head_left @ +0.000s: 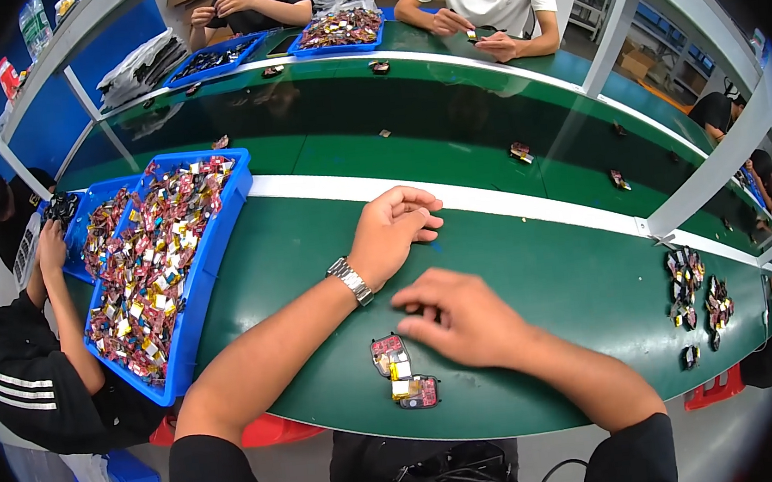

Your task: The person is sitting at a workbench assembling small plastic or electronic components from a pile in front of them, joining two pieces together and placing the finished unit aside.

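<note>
My left hand [396,236], with a metal-banded watch [350,281] on the wrist, hovers near the white strip at the table's far side. Its fingers are loosely bent and apart, with nothing visible in them. Closer to me, my right hand [467,315] is slightly blurred, thumb and fingers curved with a gap between them and no object showing there. Just left of and below it, two small open electronic units lie on the green table: an upper black-rimmed shell with a red circuit board [384,348] and a lower one [426,392]. Yellow-taped white battery cells [401,379] lie between them.
A blue tray [238,186] heaped with small circuit boards and batteries stands at the left. Clusters of dark units [685,286] lie at the right end. Beyond the white strip [456,195] runs a green belt [451,146] carrying scattered units. Metal posts [710,174] rise alongside; other people sit around.
</note>
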A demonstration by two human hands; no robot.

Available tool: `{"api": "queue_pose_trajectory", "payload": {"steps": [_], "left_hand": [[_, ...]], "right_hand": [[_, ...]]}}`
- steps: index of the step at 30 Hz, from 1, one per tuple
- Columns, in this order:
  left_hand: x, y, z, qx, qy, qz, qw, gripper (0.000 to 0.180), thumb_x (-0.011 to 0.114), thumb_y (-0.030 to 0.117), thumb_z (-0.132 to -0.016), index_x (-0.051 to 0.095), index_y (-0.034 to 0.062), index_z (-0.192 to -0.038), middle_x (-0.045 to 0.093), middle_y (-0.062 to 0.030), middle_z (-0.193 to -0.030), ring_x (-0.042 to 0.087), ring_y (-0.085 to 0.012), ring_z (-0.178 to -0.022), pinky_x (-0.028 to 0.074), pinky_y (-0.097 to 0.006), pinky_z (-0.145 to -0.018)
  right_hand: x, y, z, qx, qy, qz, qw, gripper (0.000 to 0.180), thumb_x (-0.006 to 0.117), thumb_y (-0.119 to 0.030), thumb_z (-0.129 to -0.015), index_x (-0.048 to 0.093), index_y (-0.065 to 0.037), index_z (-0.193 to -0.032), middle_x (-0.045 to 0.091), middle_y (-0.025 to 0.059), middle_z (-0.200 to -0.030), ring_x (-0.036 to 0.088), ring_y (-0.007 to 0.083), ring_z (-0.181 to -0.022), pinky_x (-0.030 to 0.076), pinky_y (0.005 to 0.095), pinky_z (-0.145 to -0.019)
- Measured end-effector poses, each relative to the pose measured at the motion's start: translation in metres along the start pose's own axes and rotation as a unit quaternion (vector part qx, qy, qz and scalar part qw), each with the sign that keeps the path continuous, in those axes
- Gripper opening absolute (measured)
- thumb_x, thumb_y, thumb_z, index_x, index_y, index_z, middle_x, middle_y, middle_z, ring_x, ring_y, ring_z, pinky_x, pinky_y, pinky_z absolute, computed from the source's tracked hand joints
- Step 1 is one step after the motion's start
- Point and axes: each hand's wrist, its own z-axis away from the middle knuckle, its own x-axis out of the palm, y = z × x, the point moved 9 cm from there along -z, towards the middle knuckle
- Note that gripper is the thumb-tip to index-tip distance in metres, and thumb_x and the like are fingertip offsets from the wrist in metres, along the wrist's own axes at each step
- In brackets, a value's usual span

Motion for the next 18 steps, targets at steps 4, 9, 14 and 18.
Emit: {"api": "queue_pose_trajectory", "payload": {"steps": [4,9,14,18], "left_hand": [[0.001,0.003,0.0,0.004,0.0,-0.012,1.0,0.018,0.051,0.001,-0.094,0.057,-0.0026,-0.11,0.064,-0.0168,-0.115,0.066,-0.02,-0.098,0.057,-0.03,-0.081],[-0.011,0.007,-0.003,0.007,0.001,-0.018,1.0,0.019,0.052,0.003,-0.094,0.056,-0.0027,-0.112,0.064,-0.0175,-0.116,0.066,-0.0206,-0.098,0.057,-0.03,-0.081],[0.001,-0.003,0.001,-0.06,-0.075,0.045,0.994,0.034,0.051,0.017,-0.1,0.051,-0.0024,-0.127,0.062,-0.0175,-0.121,0.065,-0.0213,-0.101,0.056,-0.034,-0.088],[0.023,-0.009,0.014,-0.101,-0.152,0.004,0.983,0.034,0.051,0.017,-0.101,0.053,-0.0018,-0.129,0.063,-0.0119,-0.117,0.064,-0.0176,-0.103,0.055,-0.036,-0.09]], "right_hand": [[0.032,-0.004,0.002,0.021,-0.081,0.092,0.992,0.028,0.067,-0.025,-0.087,0.066,-0.002,-0.103,0.059,0.0132,-0.103,0.061,0.0311,-0.092,0.049,0.0399,-0.084],[0.018,0.017,-0.006,0.089,-0.078,-0.061,0.991,0.015,0.071,-0.014,-0.084,0.063,-0.003,-0.092,0.065,0.0095,-0.084,0.065,0.0212,-0.074,0.052,0.033,-0.07],[-0.05,0.083,-0.016,0.127,0.145,-0.243,0.951,0.012,0.068,-0.005,-0.088,0.062,0.001,-0.096,0.069,0.0059,-0.088,0.063,0.0075,-0.075,0.052,0.0233,-0.069],[-0.069,0.08,-0.011,0.102,0.197,-0.143,0.965,0.015,0.07,-0.006,-0.087,0.064,0.0,-0.099,0.068,0.0062,-0.089,0.062,0.0081,-0.072,0.052,0.0239,-0.067]]}}
